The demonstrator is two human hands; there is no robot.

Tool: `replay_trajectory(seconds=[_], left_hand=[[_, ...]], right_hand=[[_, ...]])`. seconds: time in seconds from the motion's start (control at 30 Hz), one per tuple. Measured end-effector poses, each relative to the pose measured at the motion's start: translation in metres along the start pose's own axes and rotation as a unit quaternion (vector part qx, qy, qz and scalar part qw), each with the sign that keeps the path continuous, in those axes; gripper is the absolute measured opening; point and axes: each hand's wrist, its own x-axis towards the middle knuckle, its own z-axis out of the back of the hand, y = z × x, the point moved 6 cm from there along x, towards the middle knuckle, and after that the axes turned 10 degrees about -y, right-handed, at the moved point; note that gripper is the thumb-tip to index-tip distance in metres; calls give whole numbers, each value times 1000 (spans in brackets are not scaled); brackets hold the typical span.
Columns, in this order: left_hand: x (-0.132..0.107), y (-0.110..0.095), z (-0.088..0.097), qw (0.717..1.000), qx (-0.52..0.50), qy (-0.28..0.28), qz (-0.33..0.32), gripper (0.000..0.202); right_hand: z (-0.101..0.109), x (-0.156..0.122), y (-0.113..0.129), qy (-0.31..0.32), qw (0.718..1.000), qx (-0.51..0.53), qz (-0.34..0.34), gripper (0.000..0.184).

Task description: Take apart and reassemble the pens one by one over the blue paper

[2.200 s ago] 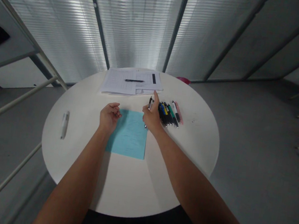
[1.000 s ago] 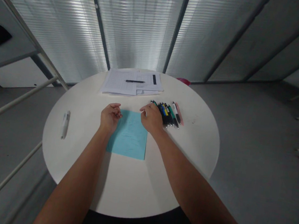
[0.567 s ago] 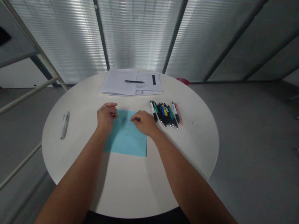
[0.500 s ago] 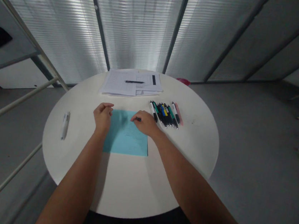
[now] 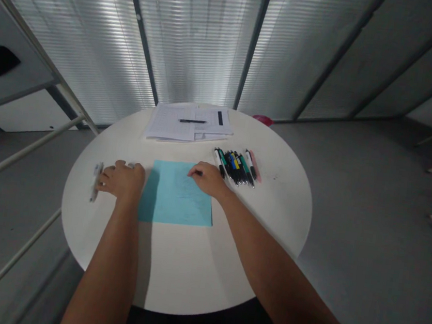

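Note:
My left hand (image 5: 122, 181) lies flat on the round white table (image 5: 189, 263), fingers stretched out to the left. Its fingertips reach a white pen (image 5: 95, 182) near the table's left edge; whether they touch it I cannot tell. My right hand (image 5: 208, 179) rests with curled fingers on the upper right part of a light blue sheet of paper (image 5: 175, 199). A small dark tip shows at its fingertips. Just right of that hand lies a row of several pens (image 5: 236, 166) in different colours.
A stack of white printed papers (image 5: 181, 122) with a black pen (image 5: 192, 121) on it lies at the table's far edge. A small red object (image 5: 263, 119) sits behind the table. A metal railing (image 5: 17, 155) runs along the left. Grey floor surrounds the table.
My left hand left the blue sheet's upper left corner and slid left to the white pen. My right hand set a pen into the row, then moved onto the sheet.

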Motion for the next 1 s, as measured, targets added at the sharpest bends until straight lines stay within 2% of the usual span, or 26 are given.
replay_trajectory(seconds=[0.07,0.13,0.2,0.27,0.4,0.5,0.6,0.7,0.77,0.87,0.93,1.0], left_hand=[[3,-1,7,999,-11,-51,-14,37],[5,2,10,997,-3,-72,4,41],[5,6,7,999,10,-43,27,40],[4,5,6,1000,4,-27,17,36],[6,4,9,999,0,-39,-4,30],[9,11,1,999,32,0,1,24],[12,11,-6,1000,7,14,-20,22],[7,-5,-14,995,-49,36,-76,22],[-8,-30,-18,977,-120,64,-165,23],[-46,-70,-19,902,-260,139,-314,21],[-69,-86,-21,856,-325,200,-350,17],[-81,-92,-22,835,-352,230,-355,15]], right_hand=[[0,0,0,-2,1000,10,-1,22],[-1,0,0,-4,1000,17,-2,22],[-1,0,0,-5,1000,17,-3,22],[0,0,0,-6,1000,16,-3,23],[0,0,0,-4,1000,9,-4,22],[0,0,0,-2,1000,6,-6,22],[1,0,-1,-8,1000,17,-3,22],[2,2,-3,-40,998,56,-9,20],[4,3,-8,-72,990,114,-38,22],[4,5,-16,-98,969,205,-95,32],[3,6,-17,-83,964,230,-105,29],[1,8,-16,-58,966,233,-101,25]])
